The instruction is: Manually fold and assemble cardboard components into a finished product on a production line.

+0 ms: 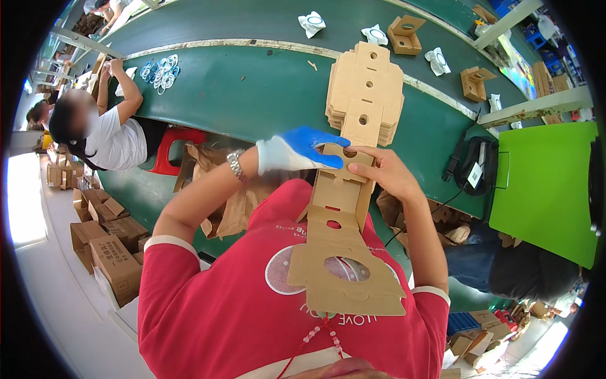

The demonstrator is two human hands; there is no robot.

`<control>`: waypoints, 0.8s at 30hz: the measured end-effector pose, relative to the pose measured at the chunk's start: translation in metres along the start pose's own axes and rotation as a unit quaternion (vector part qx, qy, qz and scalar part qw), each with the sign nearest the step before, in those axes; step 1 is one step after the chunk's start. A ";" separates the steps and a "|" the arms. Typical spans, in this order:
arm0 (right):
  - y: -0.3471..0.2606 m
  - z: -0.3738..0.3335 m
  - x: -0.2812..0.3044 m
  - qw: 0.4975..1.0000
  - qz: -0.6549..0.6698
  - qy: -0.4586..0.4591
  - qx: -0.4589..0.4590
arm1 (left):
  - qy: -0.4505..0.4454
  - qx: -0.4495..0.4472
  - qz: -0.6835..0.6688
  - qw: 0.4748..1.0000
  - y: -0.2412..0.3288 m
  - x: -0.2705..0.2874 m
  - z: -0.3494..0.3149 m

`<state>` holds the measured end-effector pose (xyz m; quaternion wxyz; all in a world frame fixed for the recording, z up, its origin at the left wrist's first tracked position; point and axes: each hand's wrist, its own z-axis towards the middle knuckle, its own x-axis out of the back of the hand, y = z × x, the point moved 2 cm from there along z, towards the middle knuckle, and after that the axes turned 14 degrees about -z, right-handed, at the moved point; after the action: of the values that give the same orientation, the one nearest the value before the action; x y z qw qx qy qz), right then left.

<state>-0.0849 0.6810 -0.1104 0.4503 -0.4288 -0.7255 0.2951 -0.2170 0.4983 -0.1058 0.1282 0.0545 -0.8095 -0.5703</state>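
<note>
A brown cardboard box (335, 191), partly folded, is held in front of my chest. Its side walls stand up, while a long lid flap (297, 271) with a large round cut-out hangs toward me. My left hand (304, 150), in a blue and white glove, pinches the far end panel with thumb and fingers. On the same panel's right side, my bare right hand (388, 172) is closed, thumb in front and fingers behind. Just beyond both hands lies a stack of flat box blanks (365, 82) with small round holes, on the green table (252, 88).
A dark belt (265, 25) behind the table carries folded boxes (404, 35) and white-wrapped pieces (311, 24). Coiled rings (161, 72) lie near a seated co-worker (117, 136) at left. To my right are a black bag (475, 167) and a green chair back (543, 189).
</note>
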 end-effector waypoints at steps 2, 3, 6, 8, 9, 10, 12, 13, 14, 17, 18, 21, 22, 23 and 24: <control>-0.015 -0.001 0.005 0.999 -0.045 0.013 0.007 | -0.026 0.004 0.137 0.990 0.007 0.003 0.006; -0.019 -0.002 0.006 0.995 -0.094 0.025 0.016 | -0.025 0.004 0.137 0.990 0.009 0.001 0.010; -0.012 0.008 0.000 0.982 -0.154 0.079 0.078 | -0.039 0.030 0.294 0.955 0.012 -0.008 0.029; -0.009 0.016 -0.006 0.972 -0.190 0.095 0.096 | -0.041 0.035 0.343 0.938 0.008 -0.016 0.042; -0.006 0.020 -0.010 0.960 -0.246 0.101 0.084 | -0.044 0.039 0.392 0.918 0.014 -0.020 0.046; -0.004 0.023 -0.011 0.945 -0.302 0.106 0.071 | -0.066 0.072 0.422 0.901 0.022 -0.023 0.051; -0.006 0.021 -0.001 0.945 -0.299 0.120 0.052 | -0.049 0.039 0.373 0.926 0.028 -0.010 0.055; -0.007 0.020 0.006 0.945 -0.296 0.134 0.035 | -0.031 0.005 0.322 0.946 0.031 0.003 0.058; 0.004 0.022 0.016 0.945 -0.269 0.183 0.033 | -0.032 -0.005 0.067 0.997 0.018 0.029 0.064; 0.084 0.021 0.056 0.937 -0.063 0.331 -0.087 | -0.043 -0.047 -0.138 0.988 -0.019 0.030 -0.032; 0.083 0.021 0.056 0.935 -0.067 0.338 -0.084 | -0.010 -0.089 -0.104 0.990 -0.017 0.038 -0.020; 0.089 0.030 0.034 0.908 0.085 0.397 -0.099 | 0.066 -0.201 -0.007 0.977 -0.017 0.015 0.009; 0.060 0.029 0.024 0.904 0.124 0.398 -0.090 | 0.091 -0.234 0.026 0.968 -0.024 0.008 -0.007; 0.077 0.041 0.012 0.907 0.056 0.410 -0.084 | 0.111 -0.266 0.060 0.955 -0.025 -0.004 -0.022; 0.039 0.041 -0.001 0.917 0.055 0.389 -0.066 | 0.157 -0.296 0.086 0.938 -0.025 -0.018 0.008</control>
<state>-0.1076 0.6960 -0.1601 0.6507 -0.5780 -0.4859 0.0807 -0.2033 0.5009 -0.1342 0.3126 0.0327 -0.5750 -0.7554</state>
